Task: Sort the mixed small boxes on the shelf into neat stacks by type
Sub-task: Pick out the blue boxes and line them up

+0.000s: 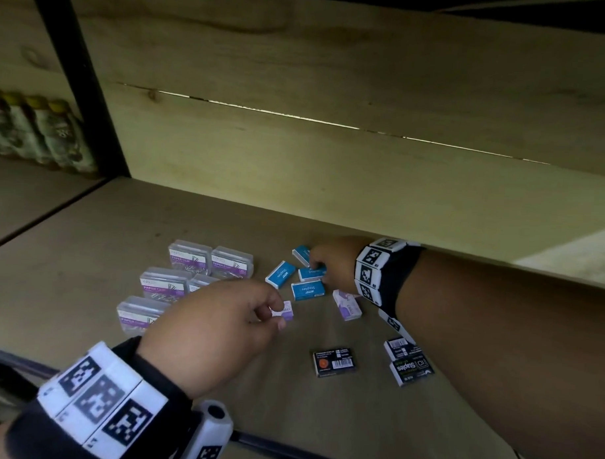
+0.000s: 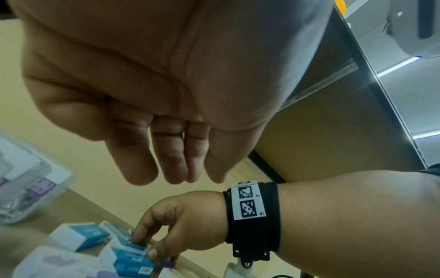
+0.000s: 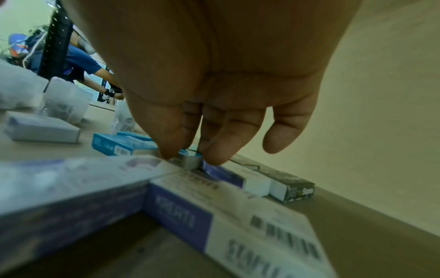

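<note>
My left hand (image 1: 278,314) hovers over the middle of the shelf (image 1: 88,242) and pinches a small purple-and-white box (image 1: 289,309) between thumb and forefinger. That box is hidden in the left wrist view. Farther back, my right hand (image 1: 315,266) reaches down onto a cluster of blue staples boxes (image 1: 280,274). Its thumb and fingers pinch the end of one blue box (image 1: 310,274) (image 3: 191,162) that lies on the shelf. Another purple box (image 1: 348,304) lies under my right wrist.
Several clear paper-clip cases (image 1: 190,256) sit in a group at the left. Three black staples boxes (image 1: 334,362) lie near the front right. The wooden back wall (image 1: 331,161) is close behind, and a black upright post (image 1: 83,77) stands at the left with bottles (image 1: 40,134) beyond it.
</note>
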